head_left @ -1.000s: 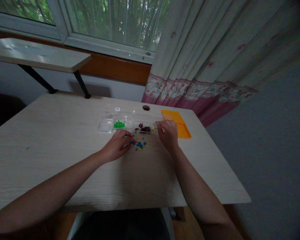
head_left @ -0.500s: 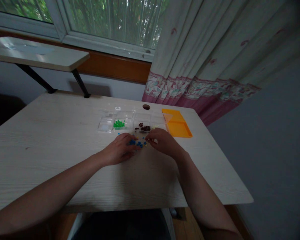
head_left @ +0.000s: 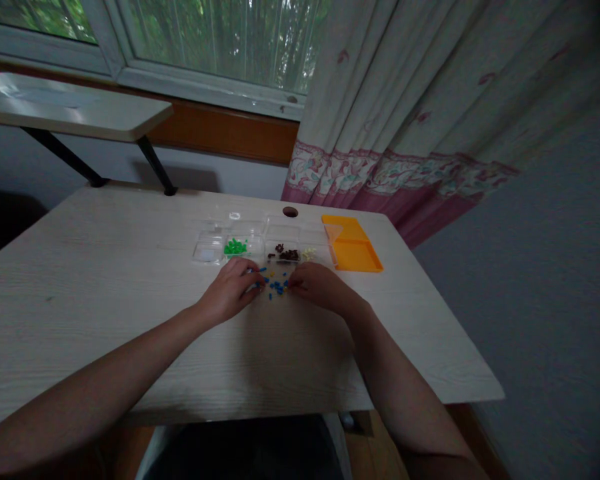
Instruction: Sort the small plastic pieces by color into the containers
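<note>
A loose pile of small blue pieces (head_left: 277,287) lies on the table in front of me, with a few yellow pieces (head_left: 271,274) mixed in. At the left edge of the pile, my left hand (head_left: 233,285) rests with curved fingers apart, and some blue bits show by its fingertips. My right hand (head_left: 320,285) is at the right edge, fingertips pinched together low by the pieces; what they hold, if anything, is too small to make out. Just behind the hands stands a clear compartment box (head_left: 210,248) holding green pieces (head_left: 236,247), dark brown pieces (head_left: 290,255) and cream pieces (head_left: 309,254).
A shallow orange tray (head_left: 357,255) lies right of the clear box, partly under its transparent edge. The pale wooden table (head_left: 130,293) has a round cable hole (head_left: 291,212) at the back. A raised shelf (head_left: 80,107) stands back left; a curtain (head_left: 380,133) hangs behind.
My left hand has drawn slightly left and back from the pile, uncovering more blue pieces, which are more spread out. My right hand has shifted little and its fingers point lower.
</note>
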A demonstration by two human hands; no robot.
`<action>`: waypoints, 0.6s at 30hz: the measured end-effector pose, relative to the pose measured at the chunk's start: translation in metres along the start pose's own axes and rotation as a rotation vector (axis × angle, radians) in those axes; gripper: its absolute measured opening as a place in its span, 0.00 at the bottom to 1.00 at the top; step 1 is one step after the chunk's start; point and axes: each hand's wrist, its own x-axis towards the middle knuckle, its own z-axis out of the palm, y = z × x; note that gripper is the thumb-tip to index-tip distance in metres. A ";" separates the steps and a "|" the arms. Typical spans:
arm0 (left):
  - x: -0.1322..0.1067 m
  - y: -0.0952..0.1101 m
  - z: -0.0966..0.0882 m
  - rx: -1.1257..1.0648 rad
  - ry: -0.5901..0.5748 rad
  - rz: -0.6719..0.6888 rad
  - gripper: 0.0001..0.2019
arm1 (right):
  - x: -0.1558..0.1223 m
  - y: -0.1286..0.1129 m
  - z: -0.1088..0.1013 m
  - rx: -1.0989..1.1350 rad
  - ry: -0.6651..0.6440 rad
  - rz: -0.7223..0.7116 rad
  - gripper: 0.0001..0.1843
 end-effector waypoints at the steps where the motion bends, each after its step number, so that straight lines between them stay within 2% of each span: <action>1: 0.000 -0.001 0.000 -0.008 0.001 -0.007 0.07 | 0.000 -0.001 0.000 0.005 0.000 0.001 0.08; 5: 0.001 -0.001 -0.002 -0.025 0.004 -0.031 0.07 | 0.000 -0.002 0.000 0.042 0.019 0.015 0.07; 9: 0.001 0.000 -0.003 -0.023 0.006 -0.058 0.09 | 0.001 0.002 0.002 0.094 0.103 0.028 0.05; 13: 0.001 0.000 -0.002 -0.025 0.012 -0.064 0.08 | 0.002 0.014 0.005 0.189 0.321 0.064 0.05; 18: 0.000 -0.003 0.001 -0.037 0.018 -0.041 0.06 | 0.002 0.032 0.006 0.223 0.619 0.215 0.06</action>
